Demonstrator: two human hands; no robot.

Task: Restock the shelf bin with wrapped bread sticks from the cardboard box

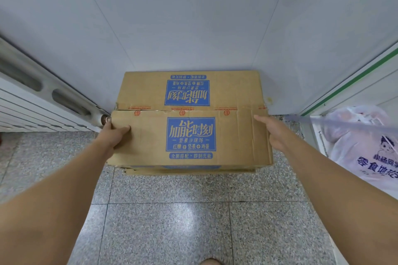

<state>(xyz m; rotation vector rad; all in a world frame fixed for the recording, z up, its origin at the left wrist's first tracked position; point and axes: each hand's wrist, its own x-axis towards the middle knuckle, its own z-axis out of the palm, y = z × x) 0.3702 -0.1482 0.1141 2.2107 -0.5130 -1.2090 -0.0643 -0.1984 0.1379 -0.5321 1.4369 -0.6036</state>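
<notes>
A brown cardboard box [191, 122] with blue printed labels stands on the floor against a white wall, its two top flaps folded closed. My left hand [115, 133] grips the left edge of the near flap, thumb on top and fingers curled under the corner. My right hand [272, 133] holds the right edge of the same flap, thumb lying along the top, fingers hidden behind the edge. The bread sticks and the shelf bin are out of sight.
A white radiator with a pipe [53, 99] runs along the left. At the right stands a white shelf unit with a green stripe [353, 84], and a printed white plastic bag [364, 148] hangs in front of it. Speckled grey floor tiles [193, 211] lie before the box.
</notes>
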